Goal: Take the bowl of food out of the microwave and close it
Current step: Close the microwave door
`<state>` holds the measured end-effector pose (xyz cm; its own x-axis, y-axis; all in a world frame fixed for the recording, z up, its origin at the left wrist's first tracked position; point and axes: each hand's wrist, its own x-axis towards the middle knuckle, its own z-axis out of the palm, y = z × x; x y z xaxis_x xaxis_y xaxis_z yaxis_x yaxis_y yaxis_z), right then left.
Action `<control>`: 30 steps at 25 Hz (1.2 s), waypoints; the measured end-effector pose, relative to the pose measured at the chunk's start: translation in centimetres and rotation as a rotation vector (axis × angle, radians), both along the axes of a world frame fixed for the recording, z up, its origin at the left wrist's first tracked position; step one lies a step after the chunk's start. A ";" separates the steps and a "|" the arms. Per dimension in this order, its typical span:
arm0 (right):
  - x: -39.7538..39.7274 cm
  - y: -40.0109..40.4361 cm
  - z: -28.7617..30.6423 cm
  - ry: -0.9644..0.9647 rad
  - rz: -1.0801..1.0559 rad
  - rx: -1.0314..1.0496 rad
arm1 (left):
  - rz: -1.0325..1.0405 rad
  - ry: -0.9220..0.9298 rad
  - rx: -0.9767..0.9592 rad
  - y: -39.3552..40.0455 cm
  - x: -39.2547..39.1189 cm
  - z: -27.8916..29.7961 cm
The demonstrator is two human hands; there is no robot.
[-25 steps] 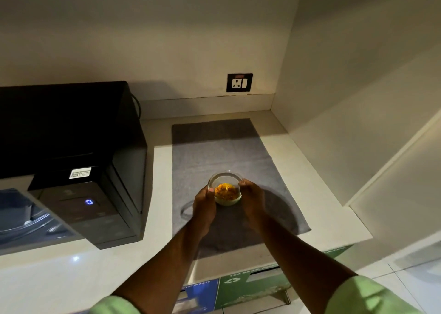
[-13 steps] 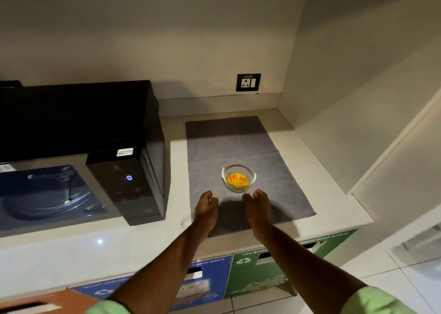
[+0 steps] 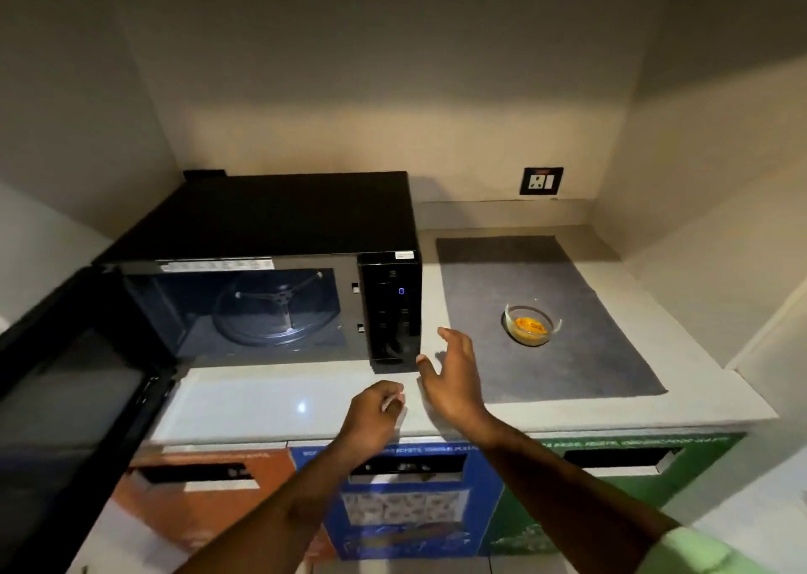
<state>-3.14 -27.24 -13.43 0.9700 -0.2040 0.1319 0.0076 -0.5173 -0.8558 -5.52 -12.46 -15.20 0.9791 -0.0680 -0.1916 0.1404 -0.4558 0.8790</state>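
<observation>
A small glass bowl (image 3: 530, 324) with yellow-orange food stands on a grey mat (image 3: 563, 368) at the right of the counter. The black microwave (image 3: 279, 220) sits to the left, its door (image 3: 65, 403) swung wide open toward me; the glass turntable (image 3: 279, 307) inside is bare. My right hand (image 3: 452, 377) hovers open over the counter beside the microwave's control panel (image 3: 395, 311), well left of the bowl. My left hand (image 3: 371, 416) is over the counter's front edge with fingers curled and nothing in it.
A white counter (image 3: 270, 403) runs under the microwave. Walls close in the alcove at back and right, with a wall socket (image 3: 541, 180) behind the mat. Below the counter are orange, blue and green waste bin fronts (image 3: 406, 499).
Both hands let go of the bowl on the mat and drew back toward the left. The view swung left, bringing the open microwave and its door into sight.
</observation>
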 end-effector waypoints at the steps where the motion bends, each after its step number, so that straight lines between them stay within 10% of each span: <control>1: -0.3 1.3 0.9 -0.044 0.025 -0.084 | -0.016 -0.027 0.036 2.1 -0.5 0.8; 14: 1.6 7.1 9.1 -0.287 -0.023 -0.742 | 0.229 -0.550 1.012 31.1 -6.1 17.8; 30: 3.4 8.3 9.5 -0.235 -0.005 -0.920 | 0.388 -0.096 0.505 39.1 -9.9 17.3</control>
<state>0.30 -18.93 -3.94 0.8975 0.0732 0.4350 0.1239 -0.9883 -0.0894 -15.41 26.62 2.12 0.9286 0.3706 -0.0174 0.3098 -0.7486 0.5862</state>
